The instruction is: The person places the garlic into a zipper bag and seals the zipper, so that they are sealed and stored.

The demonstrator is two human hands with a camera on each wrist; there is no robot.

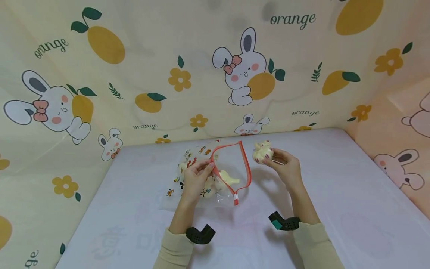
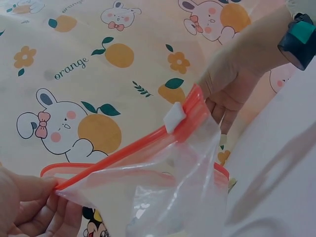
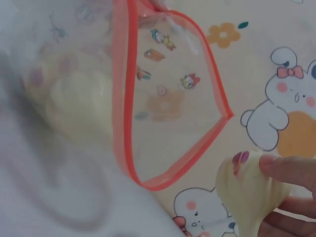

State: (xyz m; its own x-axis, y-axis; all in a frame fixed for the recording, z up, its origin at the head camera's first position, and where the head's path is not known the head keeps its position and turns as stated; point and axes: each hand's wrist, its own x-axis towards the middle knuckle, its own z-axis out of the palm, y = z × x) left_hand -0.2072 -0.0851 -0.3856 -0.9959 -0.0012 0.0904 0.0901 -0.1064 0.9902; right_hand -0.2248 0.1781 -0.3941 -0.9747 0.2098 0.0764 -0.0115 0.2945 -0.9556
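Probably mid-bagging; left grip (image 1: 196, 179) pinched the red-rimmed clear plastic bag (image 1: 215, 190); right grip (image 1: 289, 168) held a cream, round garlic bulb (image 1: 263, 152), likely needing lowering inside.

Pale tabletop (image 1: 134, 172), cream backdrop (image 1: 201, 37) behind it, printed rabbits (image 1: 247, 74), yellow flowers (image 1: 174, 83), "orange" lettering (image 1: 293, 19)

Left hand (image 1: 196, 176) on the bag (image 1: 192, 154), right hand (image 1: 289, 169) on a bulb (image 1: 262, 153)!
Here's the left pinching the red rim (image 1: 247, 166) at nine o'clock, mouth gaping, slider (image 1: 236, 196) down at six; a pale bulb inside points its neck towards three. The right grips its bulb at the bag's two o'clock, apart from the rim; patterned cloth (image 1: 198, 45) at twelve.
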